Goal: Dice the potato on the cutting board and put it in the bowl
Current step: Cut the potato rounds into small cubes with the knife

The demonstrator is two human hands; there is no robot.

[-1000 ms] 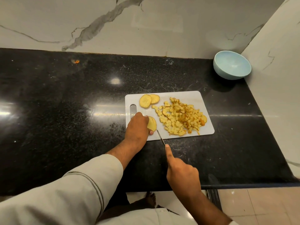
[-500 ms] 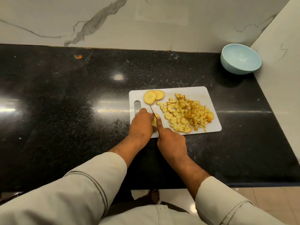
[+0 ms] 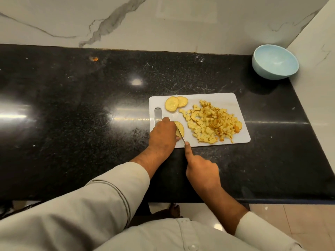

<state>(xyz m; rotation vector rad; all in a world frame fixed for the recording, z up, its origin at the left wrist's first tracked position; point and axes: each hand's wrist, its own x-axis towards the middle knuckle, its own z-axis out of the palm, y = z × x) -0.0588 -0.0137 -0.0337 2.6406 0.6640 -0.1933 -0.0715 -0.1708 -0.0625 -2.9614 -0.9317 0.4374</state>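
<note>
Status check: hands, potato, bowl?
Left hand holds potato slice on cutting board; right hand grips knife. Diced pile, two slices waiting. Bowl empty, path clear.

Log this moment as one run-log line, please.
phase: slicing | left hand: holds potato slice on cutting board | right hand: grips knife | diced pile on board | bowl: empty
</note>
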